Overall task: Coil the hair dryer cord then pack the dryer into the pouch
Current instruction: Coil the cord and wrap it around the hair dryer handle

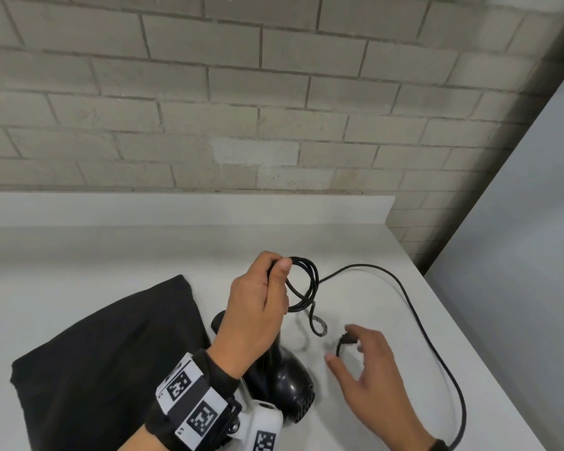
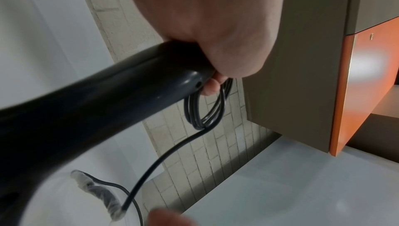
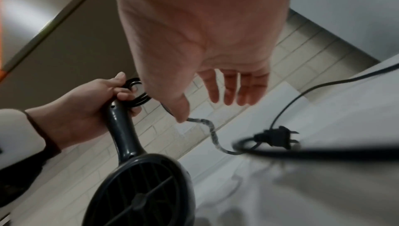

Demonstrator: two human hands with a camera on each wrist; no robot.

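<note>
My left hand (image 1: 261, 297) grips the end of the black hair dryer's (image 1: 287, 379) handle (image 2: 108, 101) together with a few coiled loops of its cord (image 1: 306, 281). The dryer's round rear grille (image 3: 138, 187) points down toward me. From the loops the loose cord (image 1: 414, 307) sweeps right across the white table and back toward me. Its plug (image 1: 344, 340) lies on the table just below my right hand (image 1: 372, 359), whose fingers are spread and hold nothing. The black pouch (image 1: 105, 353) lies flat to the left of the dryer.
The white table (image 1: 144, 255) ends at a low raised back lip against a grey brick wall (image 1: 274, 109). Its right edge runs diagonally past the loose cord. A section of cord near the dryer is wrapped in clear tape (image 2: 97, 194). An orange-edged cabinet (image 2: 356, 93) hangs above.
</note>
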